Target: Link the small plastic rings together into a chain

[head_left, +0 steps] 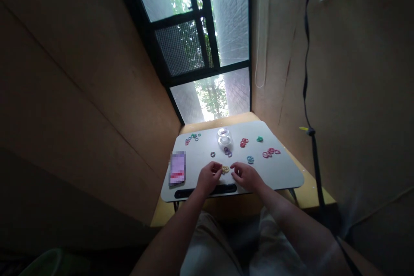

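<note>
Small yellow rings (225, 170) lie in a cluster on the white folding table (194, 177), between my two hands. My left hand (211, 175) touches the left side of the cluster, its fingertips pinched together; whether a ring is between them is too small to tell. Just right of the cluster is my right hand (244, 175), its thumb and index finger apart and nothing visible between them. Purple rings (228, 152) lie beyond the yellow ones, near a clear plastic container (224, 137). Blue rings (250, 160) sit above my right hand.
Red rings (244, 142), pink rings (271, 152) and green rings (259, 139) lie at the right. Mixed rings (193, 137) are at the back left. A phone (177, 169) lies at the left edge; a black slot (223, 189) runs along the front.
</note>
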{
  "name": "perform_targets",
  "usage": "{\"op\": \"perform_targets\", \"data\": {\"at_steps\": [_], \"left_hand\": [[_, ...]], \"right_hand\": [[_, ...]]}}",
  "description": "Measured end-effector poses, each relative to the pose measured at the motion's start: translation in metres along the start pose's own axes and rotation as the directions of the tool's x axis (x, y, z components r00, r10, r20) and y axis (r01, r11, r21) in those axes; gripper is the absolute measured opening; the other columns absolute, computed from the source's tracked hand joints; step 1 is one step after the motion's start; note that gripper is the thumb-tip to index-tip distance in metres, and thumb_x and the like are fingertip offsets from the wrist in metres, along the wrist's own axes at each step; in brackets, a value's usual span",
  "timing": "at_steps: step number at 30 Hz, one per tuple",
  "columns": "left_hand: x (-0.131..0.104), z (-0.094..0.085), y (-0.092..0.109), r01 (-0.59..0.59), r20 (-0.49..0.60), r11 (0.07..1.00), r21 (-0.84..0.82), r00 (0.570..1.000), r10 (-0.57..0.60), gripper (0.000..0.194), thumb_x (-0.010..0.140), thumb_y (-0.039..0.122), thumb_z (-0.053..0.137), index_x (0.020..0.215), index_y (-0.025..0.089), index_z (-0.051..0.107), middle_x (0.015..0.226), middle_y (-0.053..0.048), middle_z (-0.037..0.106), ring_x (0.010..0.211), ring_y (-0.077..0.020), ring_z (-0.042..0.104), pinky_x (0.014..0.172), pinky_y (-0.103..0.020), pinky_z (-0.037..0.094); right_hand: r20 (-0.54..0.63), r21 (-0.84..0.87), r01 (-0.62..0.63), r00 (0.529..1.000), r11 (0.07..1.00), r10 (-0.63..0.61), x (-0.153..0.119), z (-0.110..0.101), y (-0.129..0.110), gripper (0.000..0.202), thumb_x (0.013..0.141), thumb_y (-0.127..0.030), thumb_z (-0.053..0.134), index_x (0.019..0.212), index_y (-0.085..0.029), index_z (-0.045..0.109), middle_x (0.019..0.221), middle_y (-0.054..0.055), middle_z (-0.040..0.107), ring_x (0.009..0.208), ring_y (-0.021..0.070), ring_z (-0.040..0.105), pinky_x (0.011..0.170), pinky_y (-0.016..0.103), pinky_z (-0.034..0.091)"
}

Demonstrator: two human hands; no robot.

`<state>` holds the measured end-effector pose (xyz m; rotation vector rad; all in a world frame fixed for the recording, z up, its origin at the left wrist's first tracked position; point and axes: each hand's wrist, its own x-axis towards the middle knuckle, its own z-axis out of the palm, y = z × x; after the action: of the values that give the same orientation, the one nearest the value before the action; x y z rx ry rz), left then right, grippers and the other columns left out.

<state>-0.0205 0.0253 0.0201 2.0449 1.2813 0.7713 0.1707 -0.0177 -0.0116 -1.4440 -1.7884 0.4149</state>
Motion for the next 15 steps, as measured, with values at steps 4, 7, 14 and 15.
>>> {"op": "perform_targets", "data": {"at_steps": [4,7,14,15], "left_hand": [[-0.009,0.028,0.006,-0.078,0.065,0.991,-0.113,0.994,0.086,0.013,0.085,0.025,0.058,0.096,0.021,0.063,0.096,-0.003,0.071,0.083,-0.0138,0.068,0.075,-0.026,0.055],[-0.010,0.040,0.004,-0.074,0.015,0.984,-0.160,0.997,0.077,0.013,0.085,0.024,0.054,0.094,0.021,0.064,0.092,-0.003,0.071,0.081,-0.0146,0.067,0.074,-0.027,0.055],[-0.011,0.040,-0.005,-0.072,-0.042,0.967,-0.244,0.997,0.064,0.017,0.081,0.028,0.060,0.097,0.026,0.066,0.088,-0.002,0.072,0.078,-0.0165,0.067,0.073,-0.030,0.054],[-0.011,0.040,-0.006,-0.071,-0.041,0.965,-0.253,0.997,0.063,0.018,0.080,0.028,0.061,0.097,0.026,0.066,0.087,-0.002,0.072,0.078,-0.0166,0.067,0.073,-0.030,0.054]], "right_hand": [[-0.002,0.051,0.018,1.000,0.999,-0.018,0.000,0.000,0.000,0.027,0.080,-0.019,0.053,0.104,-0.021,0.065,0.079,0.000,0.067,0.063,0.0129,0.057,0.067,0.025,0.045],[-0.007,0.053,0.039,0.999,0.998,-0.039,0.000,0.000,0.000,0.020,0.081,-0.016,0.051,0.092,-0.020,0.067,0.080,0.002,0.067,0.070,0.0145,0.058,0.069,0.025,0.045],[-0.019,-0.023,0.026,0.999,0.999,-0.027,0.000,0.003,0.000,0.010,0.080,-0.020,0.052,0.074,-0.019,0.059,0.069,-0.001,0.061,0.062,0.0129,0.053,0.060,0.023,0.039],[-0.024,-0.030,0.028,0.999,0.999,-0.029,-0.001,0.003,0.001,0.009,0.079,-0.020,0.052,0.073,-0.019,0.058,0.068,-0.001,0.060,0.062,0.0128,0.053,0.060,0.023,0.039]]}}
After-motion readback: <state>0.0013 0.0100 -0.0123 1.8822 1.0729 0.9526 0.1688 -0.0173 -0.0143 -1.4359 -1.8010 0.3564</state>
